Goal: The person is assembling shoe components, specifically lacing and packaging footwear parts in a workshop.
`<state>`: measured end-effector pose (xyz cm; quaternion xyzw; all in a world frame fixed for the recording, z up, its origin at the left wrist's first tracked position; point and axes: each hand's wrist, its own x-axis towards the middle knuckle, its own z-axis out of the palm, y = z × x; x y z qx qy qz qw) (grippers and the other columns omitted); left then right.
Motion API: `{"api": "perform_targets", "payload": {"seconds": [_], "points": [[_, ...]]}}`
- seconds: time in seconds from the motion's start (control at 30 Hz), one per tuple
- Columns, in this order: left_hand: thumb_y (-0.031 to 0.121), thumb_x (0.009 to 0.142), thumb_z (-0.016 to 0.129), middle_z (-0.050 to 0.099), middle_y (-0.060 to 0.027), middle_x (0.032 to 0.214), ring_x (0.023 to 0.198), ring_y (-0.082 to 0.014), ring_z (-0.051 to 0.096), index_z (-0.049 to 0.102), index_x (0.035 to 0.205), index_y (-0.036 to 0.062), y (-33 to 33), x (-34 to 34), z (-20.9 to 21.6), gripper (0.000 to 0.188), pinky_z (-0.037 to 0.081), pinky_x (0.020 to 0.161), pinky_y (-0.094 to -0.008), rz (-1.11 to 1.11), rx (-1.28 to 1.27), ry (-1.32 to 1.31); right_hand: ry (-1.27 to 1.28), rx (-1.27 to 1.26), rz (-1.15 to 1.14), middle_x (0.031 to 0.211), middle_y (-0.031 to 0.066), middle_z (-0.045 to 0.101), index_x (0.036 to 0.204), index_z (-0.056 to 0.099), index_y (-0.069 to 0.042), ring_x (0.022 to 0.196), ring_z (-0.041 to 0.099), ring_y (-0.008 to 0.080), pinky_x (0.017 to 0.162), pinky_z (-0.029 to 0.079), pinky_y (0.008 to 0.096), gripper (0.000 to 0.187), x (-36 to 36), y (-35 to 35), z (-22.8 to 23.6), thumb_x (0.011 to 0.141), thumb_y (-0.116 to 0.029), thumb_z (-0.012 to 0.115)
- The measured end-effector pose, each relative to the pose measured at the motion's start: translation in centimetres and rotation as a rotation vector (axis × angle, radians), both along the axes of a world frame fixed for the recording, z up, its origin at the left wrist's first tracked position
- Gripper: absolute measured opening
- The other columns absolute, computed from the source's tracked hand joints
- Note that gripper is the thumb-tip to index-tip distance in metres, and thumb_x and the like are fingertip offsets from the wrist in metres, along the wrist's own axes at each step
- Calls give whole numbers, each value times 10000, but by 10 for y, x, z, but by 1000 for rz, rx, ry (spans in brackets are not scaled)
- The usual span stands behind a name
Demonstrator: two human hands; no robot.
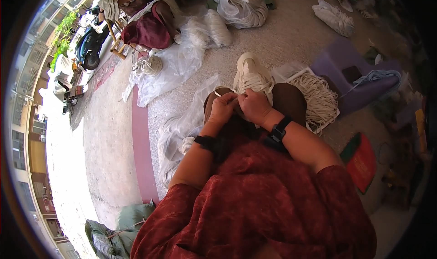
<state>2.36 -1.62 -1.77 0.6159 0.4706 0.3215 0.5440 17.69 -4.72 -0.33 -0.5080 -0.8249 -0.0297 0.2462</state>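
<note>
Fingers of our left hand and right hand are pinching, seemingly on lace (we are not seeing the tips clearly); between our knees the cream shoe is resting, and we are judging it light, pliable, best held by its sole.

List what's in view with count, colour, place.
Shoe: one, cream, at the knees
Laces: many, cream, heaped right of the shoe
Plastic bags: several, clear, ahead and left
Bundle: one, white, upper right
Plastic piece, chair-like: one, purple, right
Cord: one bunch, light blue, on it
Sacking: some, green, lower left
Scooter: one, dark, upper left
Co-worker: one, maroon cloth on lap, top left
Wristbands: two, black, on the wrists
Left hand and right hand: two, bare, by the shoe
</note>
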Motion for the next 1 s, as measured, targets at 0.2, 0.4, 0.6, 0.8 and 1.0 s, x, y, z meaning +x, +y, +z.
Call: {"api": "perform_targets", "payload": {"seconds": [0.2,0.4,0.6,0.8,1.0], "points": [[141,819,632,640,-13,790,695,-77,567,640,912,15,-2,-7,2,156,469,635,-232,-18,118,74,49,8,185,662,137,531,676,518,-20,585,577,280,516,476,373,57,17,-32,37,713,-60,533],[121,778,651,631,-38,777,704,-130,599,661,847,25,-1,17,30,118,473,648,-262,-53,339,3,707,-552,373,643,74,522,678,518,-20,546,490,201,521,393,329,126,91,-83,86,753,-69,608],[222,740,632,584,-49,700,674,-233,606,643,732,117,-10,70,42,106,488,580,-341,-248,911,755,1423,-585,386,834,80,577,697,549,-21,685,492,100,643,397,209,168,104,-86,75,822,-119,606],[204,725,612,586,-34,700,681,-222,616,616,713,130,-10,84,29,76,493,560,-347,-178,952,755,1776,-808,479,880,127,584,852,540,-21,771,548,166,728,460,282,142,100,-83,58,875,-159,564],[133,712,584,622,-97,733,689,-249,634,618,734,86,-27,76,69,62,503,609,-358,-304,929,1052,1807,-715,328,761,81,551,825,523,-30,715,524,169,692,438,305,105,137,-78,19,888,-114,523]]}}
